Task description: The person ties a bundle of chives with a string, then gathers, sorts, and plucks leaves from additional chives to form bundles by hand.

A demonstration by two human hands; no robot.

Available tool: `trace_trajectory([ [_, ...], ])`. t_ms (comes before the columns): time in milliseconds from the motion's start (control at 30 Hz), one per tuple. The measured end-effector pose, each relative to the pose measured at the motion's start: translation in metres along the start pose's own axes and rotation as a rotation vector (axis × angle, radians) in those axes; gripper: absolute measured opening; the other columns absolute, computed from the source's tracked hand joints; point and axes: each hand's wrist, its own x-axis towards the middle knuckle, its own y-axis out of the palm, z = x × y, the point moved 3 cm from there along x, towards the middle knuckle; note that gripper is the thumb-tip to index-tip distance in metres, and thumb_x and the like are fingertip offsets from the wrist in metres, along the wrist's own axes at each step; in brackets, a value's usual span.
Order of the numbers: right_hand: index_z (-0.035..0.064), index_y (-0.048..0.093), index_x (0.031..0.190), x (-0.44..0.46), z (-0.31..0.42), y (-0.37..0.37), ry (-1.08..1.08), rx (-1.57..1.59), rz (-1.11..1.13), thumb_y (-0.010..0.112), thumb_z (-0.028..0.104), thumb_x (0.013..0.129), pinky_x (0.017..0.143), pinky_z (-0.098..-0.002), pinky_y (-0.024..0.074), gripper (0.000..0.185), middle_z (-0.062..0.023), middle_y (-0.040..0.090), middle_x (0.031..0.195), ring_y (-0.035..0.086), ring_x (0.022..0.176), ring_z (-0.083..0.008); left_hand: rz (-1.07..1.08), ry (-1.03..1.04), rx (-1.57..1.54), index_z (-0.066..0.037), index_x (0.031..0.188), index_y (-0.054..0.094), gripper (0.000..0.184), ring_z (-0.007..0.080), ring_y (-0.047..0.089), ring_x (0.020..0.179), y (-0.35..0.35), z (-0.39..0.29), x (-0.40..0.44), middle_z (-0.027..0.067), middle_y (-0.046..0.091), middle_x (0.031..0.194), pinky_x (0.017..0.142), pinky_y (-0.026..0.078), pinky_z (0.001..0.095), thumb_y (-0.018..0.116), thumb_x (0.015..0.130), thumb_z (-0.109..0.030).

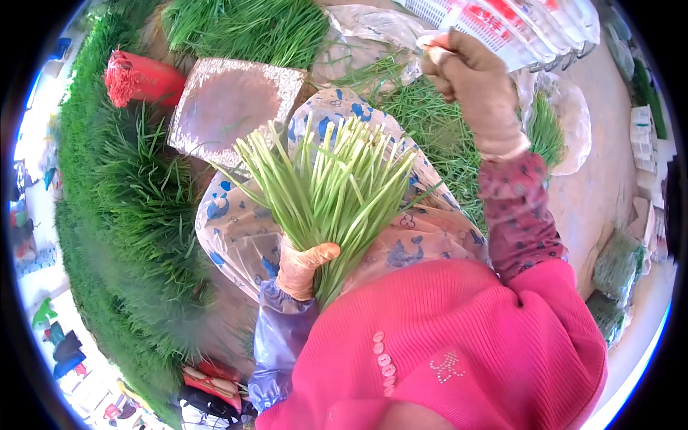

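My left hand, in a tan glove, is wrapped round a thick bunch of green stalks, their pale cut ends fanned upward over my lap. My right hand, gloved in brown, is raised at the upper right beside white plastic bags with red print. Its fingers are closed, and a small whitish piece shows at the fingertips; what it is I cannot make out. A plastic apron with blue patterns covers my knees beneath the stalks.
A worn square board lies beyond my knees, beside a red bundle of ties. Long green stalks are heaped along the left, with another pile at the top. Loose cut greens lie on the ground at right.
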Motion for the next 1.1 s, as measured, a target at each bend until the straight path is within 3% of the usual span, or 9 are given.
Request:
trace_trajectory([
  [100,0.0019,0.067,0.098,-0.036,0.028,0.000,0.051,0.008,0.186,0.060,0.009,0.088,0.055,-0.0253,0.0464,0.014,-0.0031,0.067,0.077,0.055,0.060,-0.0079,-0.063,0.040,0.029,-0.002,0.117,0.058,0.065,0.0168,0.062,0.095,0.000,0.001,-0.001,0.0055,0.065,0.107,0.084,0.050,0.0310,0.090,0.063,-0.018],
  [167,0.0043,0.067,0.100,-0.060,0.037,0.017,-0.226,-0.096,0.499,0.066,0.015,0.085,0.059,-0.0291,0.0475,0.019,-0.0030,0.065,0.081,0.057,0.064,-0.0120,-0.086,0.049,0.030,-0.002,0.118,0.057,0.065,0.0171,0.062,0.096,0.006,0.000,0.001,0.0056,0.065,0.108,0.085,0.050,0.0312,0.090,0.064,-0.016],
  [400,0.0098,0.063,0.092,-0.058,0.018,0.073,-0.868,-0.855,0.267,0.066,0.023,0.077,0.072,-0.0362,0.0507,0.020,-0.0037,0.061,0.087,0.061,0.077,-0.0226,-0.119,0.159,0.092,-0.002,0.122,0.053,0.069,0.0179,0.061,0.097,0.012,-0.001,0.002,0.0063,0.064,0.110,0.087,0.050,0.0310,0.089,0.065,-0.016],
  [500,0.0114,0.063,0.090,-0.049,-0.007,0.072,-0.809,-0.939,0.172,0.063,0.019,0.077,0.065,-0.0338,0.0510,0.015,-0.0020,0.060,0.080,0.061,0.072,-0.0213,-0.129,0.151,0.102,-0.002,0.122,0.054,0.067,0.0173,0.061,0.097,0.012,-0.004,0.000,0.0063,0.064,0.110,0.086,0.050,0.0303,0.089,0.066,-0.014],
  [600,0.0087,0.062,0.095,-0.022,-0.010,0.041,-0.734,-0.653,-0.008,0.059,0.016,0.084,0.058,-0.0330,0.0506,0.014,-0.0038,0.064,0.082,0.061,0.070,-0.0213,-0.156,0.112,0.073,-0.003,0.121,0.054,0.066,0.0166,0.061,0.097,0.010,0.001,-0.001,0.0057,0.064,0.109,0.085,0.050,0.0298,0.088,0.065,-0.013],
  [667,0.0054,0.062,0.099,-0.001,-0.007,0.007,-0.377,-0.811,-0.046,0.059,0.016,0.086,0.069,-0.0354,0.0516,0.017,-0.0086,0.065,0.091,0.063,0.081,-0.0269,-0.152,0.100,0.043,-0.004,0.120,0.054,0.065,0.0159,0.061,0.098,0.009,0.002,0.001,0.0047,0.064,0.108,0.086,0.050,0.0297,0.088,0.066,-0.013],
  [767,0.0051,0.063,0.101,0.007,0.000,-0.016,-0.522,-1.097,-0.239,0.060,0.018,0.086,0.081,-0.0393,0.0500,0.020,-0.0126,0.065,0.098,0.063,0.093,-0.0311,-0.157,0.121,0.007,-0.004,0.120,0.054,0.066,0.0156,0.061,0.098,0.008,0.007,0.005,0.0048,0.064,0.109,0.086,0.050,0.0297,0.089,0.065,-0.013],
  [933,0.0044,0.067,0.093,-0.060,0.016,0.019,-0.631,-0.573,0.361,0.070,0.015,0.075,0.100,-0.0378,0.0427,0.022,-0.0204,0.055,0.130,0.053,0.120,-0.0358,-0.170,0.066,0.028,-0.004,0.121,0.053,0.068,0.0154,0.060,0.098,0.007,0.007,0.004,0.0047,0.063,0.110,0.086,0.050,0.0293,0.090,0.064,-0.015],
  [1100,0.0050,0.064,0.093,-0.082,-0.009,0.060,-0.467,-0.866,0.322,0.073,0.015,0.073,0.099,-0.0416,0.0428,0.024,-0.0210,0.053,0.131,0.053,0.119,-0.0381,-0.172,0.132,0.064,-0.003,0.121,0.053,0.069,0.0161,0.060,0.098,0.010,0.000,0.002,0.0045,0.063,0.108,0.087,0.048,0.0311,0.090,0.065,-0.017],
])
